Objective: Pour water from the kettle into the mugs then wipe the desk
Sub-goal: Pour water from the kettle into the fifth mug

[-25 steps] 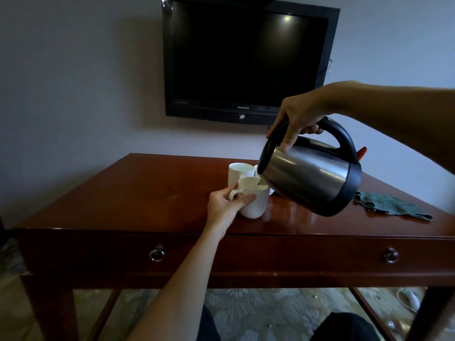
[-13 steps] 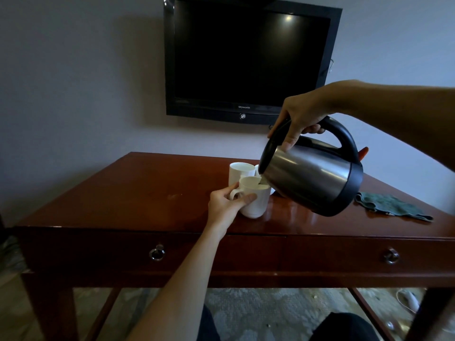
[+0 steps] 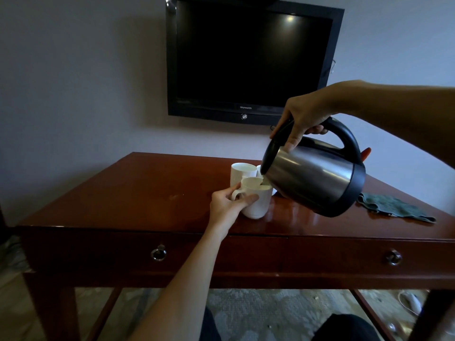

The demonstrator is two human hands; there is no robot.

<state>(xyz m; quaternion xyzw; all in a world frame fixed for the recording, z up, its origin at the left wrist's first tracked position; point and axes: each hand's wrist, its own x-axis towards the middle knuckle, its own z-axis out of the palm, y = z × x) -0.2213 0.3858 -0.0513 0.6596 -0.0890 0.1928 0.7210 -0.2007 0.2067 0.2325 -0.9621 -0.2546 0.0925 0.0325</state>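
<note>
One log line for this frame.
phase: pouring | right hand: kettle tilted | left hand: near mug | cloth: on desk

The left arm reaches forward from below, and the left hand [image 3: 227,202] curls its fingers and thumb around what it holds. The right forearm comes in from the right at a raised height, wrist bent downward, with the right hand [image 3: 303,118] wrapped in a closed grip.

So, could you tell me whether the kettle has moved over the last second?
No: the kettle stays tilted with its spout over the front mug, at the same spot against the TV; any shift matches slight camera motion.
</note>
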